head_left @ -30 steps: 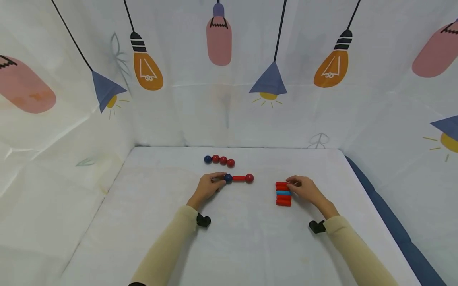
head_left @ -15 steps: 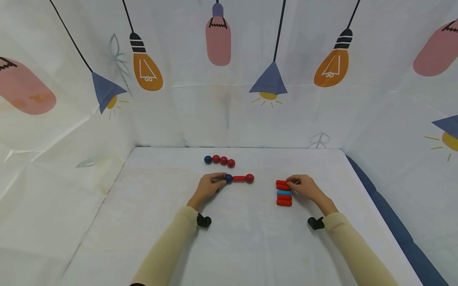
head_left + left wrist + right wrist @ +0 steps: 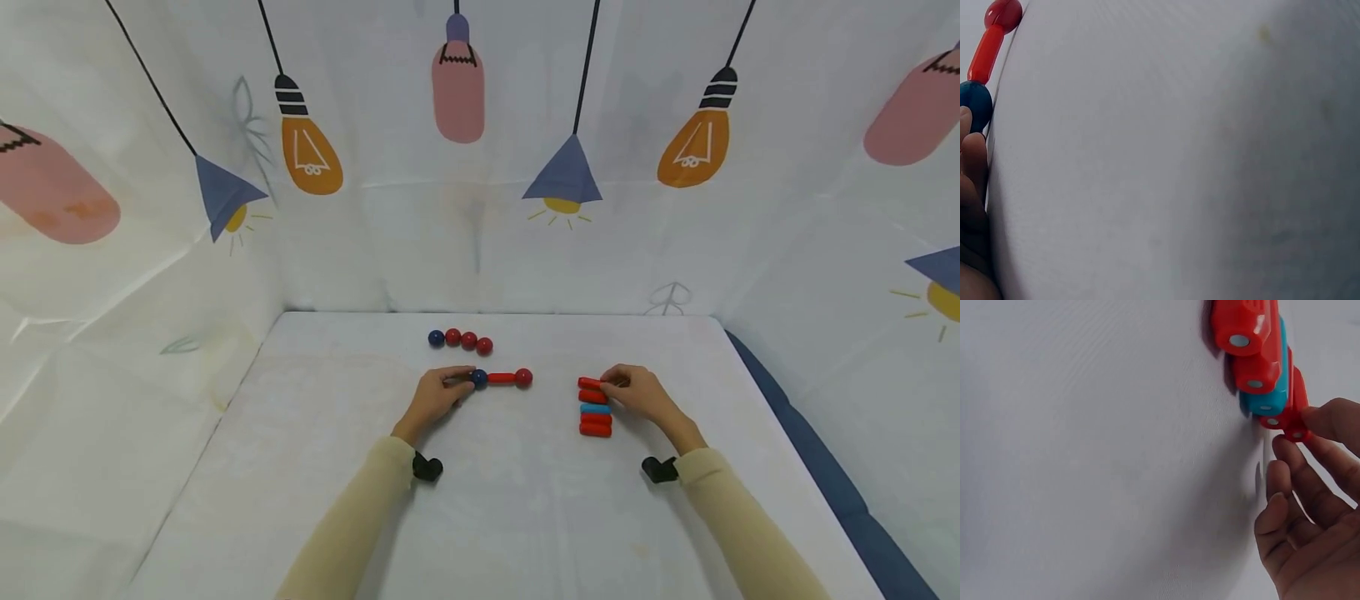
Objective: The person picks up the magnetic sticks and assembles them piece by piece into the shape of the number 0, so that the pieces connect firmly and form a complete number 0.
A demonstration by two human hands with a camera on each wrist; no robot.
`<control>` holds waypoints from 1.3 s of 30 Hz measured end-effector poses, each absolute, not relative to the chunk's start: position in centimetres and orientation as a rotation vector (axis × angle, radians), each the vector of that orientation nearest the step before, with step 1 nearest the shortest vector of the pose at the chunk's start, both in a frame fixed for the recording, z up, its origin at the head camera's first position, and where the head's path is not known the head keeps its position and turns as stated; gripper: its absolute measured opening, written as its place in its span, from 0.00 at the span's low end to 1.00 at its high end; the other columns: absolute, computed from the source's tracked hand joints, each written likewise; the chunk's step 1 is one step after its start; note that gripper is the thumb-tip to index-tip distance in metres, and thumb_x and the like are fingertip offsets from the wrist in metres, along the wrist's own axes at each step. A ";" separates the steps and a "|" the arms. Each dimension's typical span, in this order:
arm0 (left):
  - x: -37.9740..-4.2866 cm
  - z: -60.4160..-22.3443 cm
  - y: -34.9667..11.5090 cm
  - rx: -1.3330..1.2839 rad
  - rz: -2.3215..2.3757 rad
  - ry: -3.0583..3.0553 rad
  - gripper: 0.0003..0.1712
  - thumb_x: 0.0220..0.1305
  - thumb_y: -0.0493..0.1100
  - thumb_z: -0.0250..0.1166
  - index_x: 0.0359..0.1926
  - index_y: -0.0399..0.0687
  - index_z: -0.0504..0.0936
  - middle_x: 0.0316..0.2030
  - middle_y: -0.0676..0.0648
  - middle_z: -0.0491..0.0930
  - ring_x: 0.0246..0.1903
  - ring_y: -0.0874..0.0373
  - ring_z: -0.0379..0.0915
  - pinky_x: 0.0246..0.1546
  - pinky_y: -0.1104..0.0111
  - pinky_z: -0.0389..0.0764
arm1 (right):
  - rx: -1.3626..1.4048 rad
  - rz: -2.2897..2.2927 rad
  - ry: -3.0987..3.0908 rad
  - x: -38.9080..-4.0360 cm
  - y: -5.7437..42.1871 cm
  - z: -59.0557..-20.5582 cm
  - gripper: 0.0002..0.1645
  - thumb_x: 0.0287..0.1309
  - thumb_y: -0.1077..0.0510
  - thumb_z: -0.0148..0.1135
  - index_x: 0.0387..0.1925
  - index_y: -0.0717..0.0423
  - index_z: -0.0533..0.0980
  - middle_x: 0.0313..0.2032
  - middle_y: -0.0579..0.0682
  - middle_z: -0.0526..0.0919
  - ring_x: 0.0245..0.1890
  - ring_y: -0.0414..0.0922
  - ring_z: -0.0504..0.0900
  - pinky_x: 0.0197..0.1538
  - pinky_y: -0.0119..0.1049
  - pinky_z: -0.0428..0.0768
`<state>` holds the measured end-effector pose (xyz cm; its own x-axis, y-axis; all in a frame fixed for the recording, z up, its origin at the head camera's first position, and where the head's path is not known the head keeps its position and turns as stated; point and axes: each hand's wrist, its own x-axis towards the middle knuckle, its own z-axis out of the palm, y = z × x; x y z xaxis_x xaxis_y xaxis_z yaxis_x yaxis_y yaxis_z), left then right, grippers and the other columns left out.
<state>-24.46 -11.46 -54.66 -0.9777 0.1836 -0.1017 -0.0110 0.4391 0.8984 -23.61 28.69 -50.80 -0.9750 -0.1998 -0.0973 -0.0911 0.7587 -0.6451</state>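
Note:
My left hand [image 3: 433, 397] pinches a dark blue ball [image 3: 479, 379] between thumb and fingers. From that ball a red magnetic rod [image 3: 501, 378] runs right to a red ball [image 3: 523, 378], all in one straight line on the table. To the right, my right hand [image 3: 637, 392] pinches the end of the farthest red rod [image 3: 588, 382] in a short column of rods. Pale round metal ends show on these rods in the right wrist view. A light blue rod [image 3: 596, 409] lies amid the red ones, side by side.
Behind the joined piece, a row of balls lies on the white table [image 3: 525, 517]: one dark blue ball [image 3: 437, 338] and three red balls [image 3: 468, 341]. A white cloth backdrop [image 3: 420, 242] printed with lamps surrounds the table. Blue padding [image 3: 817, 450] shows beyond the right edge.
The farthest red rod has shifted slightly away from the rod beside it, with my right hand on it; a small gap has opened. My left hand and the joined piece stay put.

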 end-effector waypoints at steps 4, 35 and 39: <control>-24.3 -54.7 -11.4 0.152 1.568 2.505 0.23 0.69 0.44 0.69 0.64 0.59 0.82 0.53 0.48 0.84 0.25 0.59 0.77 0.30 0.70 0.75 | -0.213 -1.080 2.793 -23.5 28.4 -50.8 0.18 0.70 0.52 0.64 0.52 0.61 0.81 0.47 0.59 0.86 0.44 0.51 0.80 0.43 0.38 0.82; -24.4 -54.7 -11.4 0.153 1.563 2.528 0.21 0.71 0.45 0.67 0.63 0.58 0.83 0.51 0.48 0.84 0.25 0.59 0.77 0.30 0.70 0.75 | -0.287 -1.327 2.818 -22.0 21.4 -49.9 0.12 0.67 0.54 0.68 0.46 0.56 0.84 0.40 0.52 0.87 0.44 0.50 0.81 0.46 0.40 0.79; -24.3 -54.6 -11.3 0.147 1.561 2.528 0.20 0.72 0.44 0.66 0.63 0.57 0.83 0.51 0.47 0.83 0.25 0.59 0.76 0.30 0.70 0.75 | -0.313 -1.334 2.814 -21.9 20.5 -50.0 0.11 0.66 0.54 0.68 0.46 0.55 0.84 0.41 0.51 0.87 0.45 0.49 0.81 0.46 0.39 0.78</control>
<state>-24.31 -11.35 -54.64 -0.9813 0.1703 -0.0895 -0.0038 0.4483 0.8939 -21.90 20.46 -50.00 -0.9799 -0.1847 0.0747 -0.1748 0.6170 -0.7673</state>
